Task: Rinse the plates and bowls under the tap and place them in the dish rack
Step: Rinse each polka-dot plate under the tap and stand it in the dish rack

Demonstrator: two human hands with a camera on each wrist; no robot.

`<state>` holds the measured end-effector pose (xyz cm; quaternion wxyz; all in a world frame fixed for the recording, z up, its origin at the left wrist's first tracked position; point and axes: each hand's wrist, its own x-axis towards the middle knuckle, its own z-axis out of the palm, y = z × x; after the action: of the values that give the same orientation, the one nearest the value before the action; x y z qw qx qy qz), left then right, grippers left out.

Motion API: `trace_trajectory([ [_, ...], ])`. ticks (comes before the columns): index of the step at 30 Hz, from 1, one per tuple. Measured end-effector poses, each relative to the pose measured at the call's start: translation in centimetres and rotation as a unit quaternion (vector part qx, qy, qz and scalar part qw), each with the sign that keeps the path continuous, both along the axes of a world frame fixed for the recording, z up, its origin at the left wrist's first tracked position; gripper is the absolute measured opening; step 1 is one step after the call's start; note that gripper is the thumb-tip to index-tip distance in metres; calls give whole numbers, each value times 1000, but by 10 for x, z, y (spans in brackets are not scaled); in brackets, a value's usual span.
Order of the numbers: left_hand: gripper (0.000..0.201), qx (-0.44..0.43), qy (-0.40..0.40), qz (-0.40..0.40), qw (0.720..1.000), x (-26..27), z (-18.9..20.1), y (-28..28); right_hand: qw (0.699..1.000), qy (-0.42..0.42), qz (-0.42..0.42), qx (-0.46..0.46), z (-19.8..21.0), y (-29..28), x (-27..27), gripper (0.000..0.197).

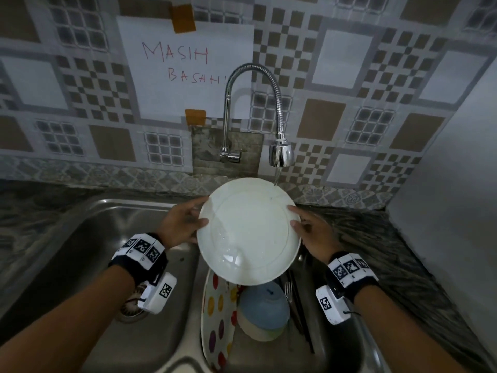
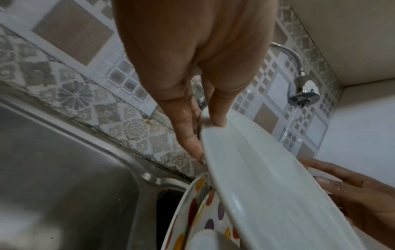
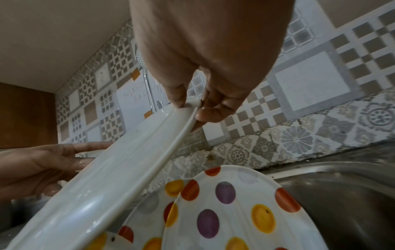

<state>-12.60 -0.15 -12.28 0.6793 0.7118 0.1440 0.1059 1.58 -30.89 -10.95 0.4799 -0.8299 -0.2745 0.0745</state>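
A white plate (image 1: pixel 248 232) tilts toward me over the sink, both hands holding it. My left hand (image 1: pixel 185 224) pinches its left rim, thumb on the face and fingers behind; the left wrist view shows this hand (image 2: pixel 205 135) on the plate (image 2: pixel 267 177). My right hand (image 1: pixel 309 230) pinches the right rim, seen close in the right wrist view as thumb and fingers (image 3: pixel 192 108) clamped on the plate (image 3: pixel 107 177). A thin stream from the chrome tap head (image 1: pixel 280 154) strikes the plate's upper right rim. Water films the plate's face. No dish rack is in view.
Below the white plate, the right basin holds a polka-dot plate (image 1: pixel 217 319) leaning on edge, an upturned blue bowl (image 1: pixel 265 308), a fork (image 1: pixel 289 292) and dark utensils (image 1: pixel 301 319). The left basin (image 1: pixel 80 251) has a drain (image 1: pixel 131 308). A dark counter (image 1: pixel 390 251) lies to the right.
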Motion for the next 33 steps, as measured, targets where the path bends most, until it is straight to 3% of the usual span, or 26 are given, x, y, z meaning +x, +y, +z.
trace_trajectory([
  [3,53,0,-6,27,1000,-8,3,8,999,38,11,7,10,13,-1,39],
  [7,53,5,-21,54,998,-15,11,14,996,76,25,32,14,26,2,61],
  [12,51,25,-49,83,995,-18,18,20,994,66,64,60,29,34,2,57],
  [19,52,45,-58,73,995,-10,22,8,994,67,43,73,17,21,10,60],
  [23,47,57,-15,57,997,3,21,-5,990,103,38,87,2,-7,16,74],
  [33,29,-15,41,-2,999,20,4,-45,999,37,7,27,-15,-74,1,51],
])
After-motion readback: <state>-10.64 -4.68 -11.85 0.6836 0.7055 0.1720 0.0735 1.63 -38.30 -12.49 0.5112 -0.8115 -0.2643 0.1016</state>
